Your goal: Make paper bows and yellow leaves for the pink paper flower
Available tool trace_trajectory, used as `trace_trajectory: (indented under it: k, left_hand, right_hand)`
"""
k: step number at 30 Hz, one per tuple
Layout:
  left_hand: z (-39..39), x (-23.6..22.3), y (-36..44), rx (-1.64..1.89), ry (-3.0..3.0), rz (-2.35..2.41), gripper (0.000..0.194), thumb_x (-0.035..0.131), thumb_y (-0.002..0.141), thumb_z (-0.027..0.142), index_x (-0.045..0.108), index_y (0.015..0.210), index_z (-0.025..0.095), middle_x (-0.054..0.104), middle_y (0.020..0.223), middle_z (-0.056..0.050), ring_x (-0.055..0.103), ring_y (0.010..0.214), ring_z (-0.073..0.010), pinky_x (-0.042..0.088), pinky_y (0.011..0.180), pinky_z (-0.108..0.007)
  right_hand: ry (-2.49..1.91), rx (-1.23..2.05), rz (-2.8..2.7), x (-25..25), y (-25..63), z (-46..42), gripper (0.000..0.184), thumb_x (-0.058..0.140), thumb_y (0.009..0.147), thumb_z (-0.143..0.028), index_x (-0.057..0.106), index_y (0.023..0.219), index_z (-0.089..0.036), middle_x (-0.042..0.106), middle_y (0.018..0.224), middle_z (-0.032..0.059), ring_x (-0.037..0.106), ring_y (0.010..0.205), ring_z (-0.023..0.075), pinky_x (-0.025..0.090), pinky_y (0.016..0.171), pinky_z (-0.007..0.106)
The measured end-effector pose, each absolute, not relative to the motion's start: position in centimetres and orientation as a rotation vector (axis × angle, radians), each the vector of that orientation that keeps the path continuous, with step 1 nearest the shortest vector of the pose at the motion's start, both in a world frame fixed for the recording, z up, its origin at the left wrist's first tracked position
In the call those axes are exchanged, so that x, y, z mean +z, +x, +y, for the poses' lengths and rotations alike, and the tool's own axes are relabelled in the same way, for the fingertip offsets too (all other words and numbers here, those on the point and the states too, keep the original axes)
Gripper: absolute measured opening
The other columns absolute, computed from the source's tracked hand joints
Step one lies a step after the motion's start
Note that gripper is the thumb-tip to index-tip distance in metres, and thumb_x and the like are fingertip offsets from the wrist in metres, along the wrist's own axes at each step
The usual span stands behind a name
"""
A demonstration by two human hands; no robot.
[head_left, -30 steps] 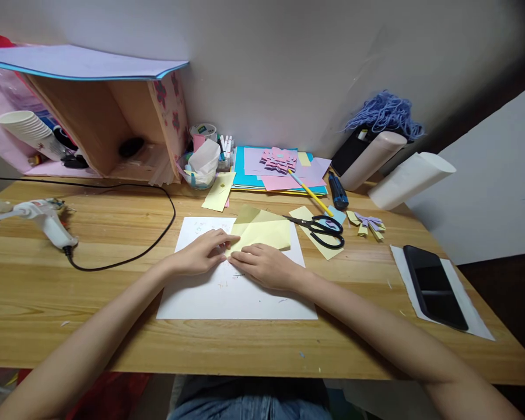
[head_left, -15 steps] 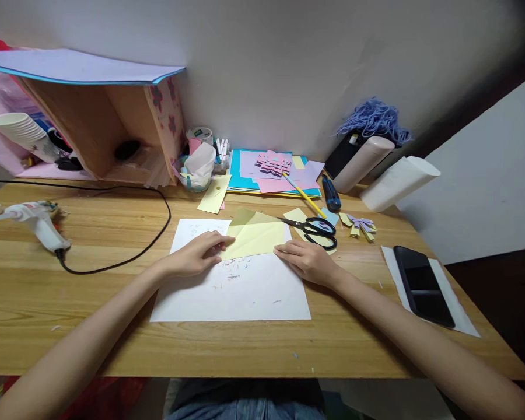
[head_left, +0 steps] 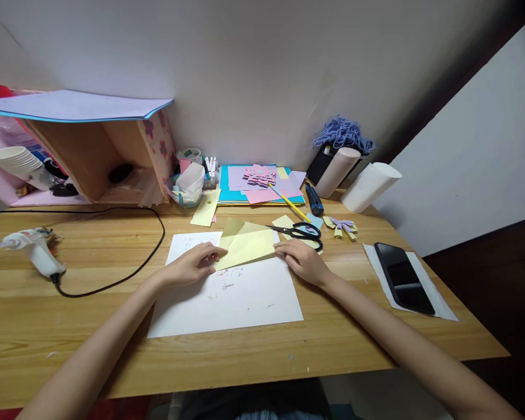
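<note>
the yellow paper (head_left: 248,247) is above the white sheet (head_left: 240,309). the left hand (head_left: 195,265) bends its fingers at the paper's left end, grip unclear; the right hand (head_left: 304,259) pinches the right corner. even, gentle tension should prevent wrinkles.

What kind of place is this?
It looks like a craft desk: there's a white glue gun, a pair of black-handled scissors and a sheet of yellow paper on it.

Wooden bench (head_left: 201,367), marked white sheet (head_left: 245,303) near the front edge, utility knife (head_left: 314,199) towards the back edge, smaller paper (head_left: 429,286) near the right edge
</note>
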State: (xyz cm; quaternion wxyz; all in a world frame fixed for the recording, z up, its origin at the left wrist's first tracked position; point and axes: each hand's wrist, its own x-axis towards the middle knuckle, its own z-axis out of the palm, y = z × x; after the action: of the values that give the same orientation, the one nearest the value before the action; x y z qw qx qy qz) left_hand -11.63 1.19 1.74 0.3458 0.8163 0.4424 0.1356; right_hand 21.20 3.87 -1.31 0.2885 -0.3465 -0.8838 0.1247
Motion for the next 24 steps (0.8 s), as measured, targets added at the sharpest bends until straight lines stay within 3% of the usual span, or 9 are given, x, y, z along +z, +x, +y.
trace_trajectory:
  k: [4,7,10,12,14,17,20,24]
  left_hand:
    - [1.4,3.4,-10.3,0.234,2.147,1.267,0.032,0.047,0.079,0.025,0.057,0.110,0.021,0.059,0.094,-0.005,0.055,0.081,-0.0181,0.044,0.072,-0.030]
    - [1.6,4.0,-7.8,0.267,2.223,1.417,0.031,0.044,0.083,0.037,0.061,0.099,0.017,0.061,0.094,-0.010,0.056,0.086,-0.0226,0.044,0.074,-0.035]
    - [1.9,3.4,-5.1,0.370,2.260,1.394,0.059,0.065,0.068,0.045,0.052,0.116,0.015,0.059,0.106,-0.013,0.055,0.096,-0.0273,0.043,0.080,-0.039]
    - [2.0,2.8,-4.1,0.448,2.201,1.394,0.075,0.073,0.059,0.037,0.044,0.125,0.016,0.060,0.106,-0.012,0.056,0.094,-0.0260,0.045,0.078,-0.037]
    - [2.0,2.4,-3.9,0.516,2.135,1.334,0.063,0.068,0.064,0.021,0.046,0.124,0.018,0.062,0.091,-0.006,0.058,0.082,-0.0204,0.046,0.072,-0.032]
    - [1.3,2.3,-5.0,0.585,2.173,1.051,0.034,0.050,0.070,0.004,0.064,0.097,0.020,0.059,0.078,-0.001,0.057,0.074,-0.0138,0.044,0.067,-0.025]
    - [0.4,2.0,-6.6,0.719,2.258,0.911,0.030,0.047,0.073,0.003,0.068,0.085,0.021,0.057,0.080,-0.003,0.056,0.077,-0.0135,0.044,0.068,-0.024]
    - [-1.0,1.0,-8.2,0.782,2.431,0.881,0.028,0.046,0.075,0.004,0.066,0.087,0.020,0.060,0.085,-0.005,0.056,0.077,-0.0132,0.044,0.066,-0.023]
  right_hand:
    - [-1.172,0.514,-2.216,-0.3,19.9,3.8,0.016,0.053,0.082,-0.022,0.056,0.097,-0.020,0.064,0.094,0.0058,0.057,0.088,0.0211,0.048,0.077,0.037]
    - [-1.123,0.586,-2.270,0.0,19.0,3.7,0.022,0.062,0.076,-0.028,0.055,0.096,-0.020,0.062,0.096,0.0063,0.055,0.093,0.0221,0.046,0.082,0.037]
    - [-0.980,0.683,-2.351,-0.2,18.6,3.3,0.029,0.063,0.076,-0.027,0.054,0.103,-0.020,0.061,0.102,0.0067,0.054,0.100,0.0215,0.044,0.088,0.038]
    - [-0.894,0.764,-2.390,-0.3,18.6,2.9,0.034,0.061,0.078,-0.025,0.051,0.111,-0.021,0.061,0.107,0.0070,0.055,0.101,0.0200,0.045,0.088,0.036]
    - [-0.838,0.786,-2.396,-0.2,18.7,2.5,0.039,0.058,0.080,-0.023,0.047,0.117,-0.021,0.059,0.111,0.0081,0.056,0.102,0.0194,0.046,0.088,0.036]
    - [-0.782,0.694,-2.416,-0.1,18.9,2.7,0.044,0.060,0.078,-0.023,0.046,0.120,-0.021,0.058,0.115,0.0091,0.053,0.107,0.0208,0.044,0.092,0.038]
    - [-0.681,0.546,-2.507,-0.4,18.8,3.4,0.041,0.061,0.078,-0.025,0.050,0.117,-0.021,0.059,0.117,0.0086,0.051,0.111,0.0221,0.043,0.095,0.040]
    - [-0.624,0.317,-2.573,-1.1,18.3,3.8,0.019,0.049,0.086,-0.018,0.060,0.100,-0.021,0.064,0.111,0.0076,0.057,0.104,0.0205,0.048,0.085,0.037]
